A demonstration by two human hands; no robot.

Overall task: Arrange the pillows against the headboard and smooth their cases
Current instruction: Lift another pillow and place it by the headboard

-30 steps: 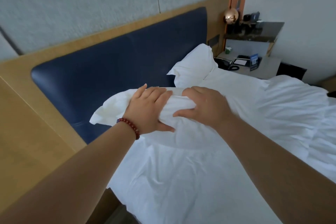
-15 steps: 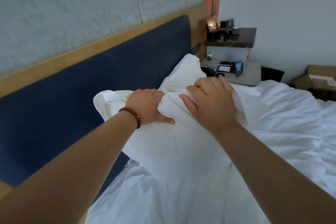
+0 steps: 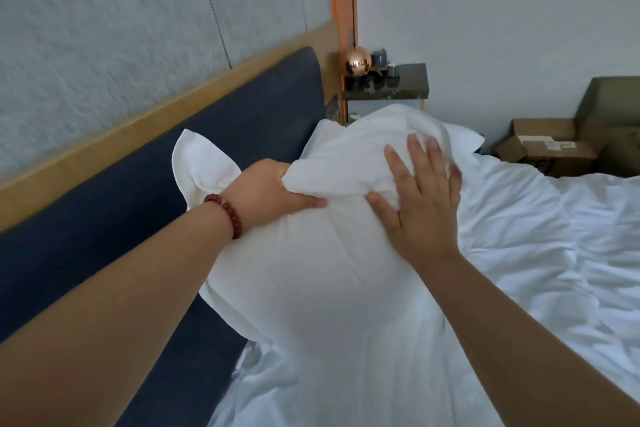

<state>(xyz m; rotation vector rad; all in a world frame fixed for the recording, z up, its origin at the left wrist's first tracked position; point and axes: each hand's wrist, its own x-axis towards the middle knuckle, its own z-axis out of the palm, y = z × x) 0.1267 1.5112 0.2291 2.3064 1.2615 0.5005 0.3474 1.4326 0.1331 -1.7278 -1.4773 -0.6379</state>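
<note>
A person seen from their own head camera holds a large white pillow [image 3: 311,281] upright over the bed, close in front of the padded navy headboard [image 3: 145,204]; whether the pillow touches the headboard cannot be told. The left hand [image 3: 270,191], with a red bead bracelet [image 3: 227,215] on its wrist, grips the pillow's upper edge. Its thumb [image 3: 306,202] lies across the near face and a bunched fold of the case covers its fingers, which curl behind the fabric out of sight. The right hand [image 3: 427,215] lies flat on the pillow's upper right part, its fingers [image 3: 420,159] straight and spread apart, pointing up toward the top edge, with the case wrinkled under the palm. A loose flap of the case sticks out to the left above the left wrist. A rumpled white duvet [image 3: 554,253] covers the bed to the right. Beyond the pillow a copper ball lamp [image 3: 358,62] hangs beside a dark shelf [image 3: 398,85], and cardboard boxes [image 3: 543,146] sit by the far wall.
</note>
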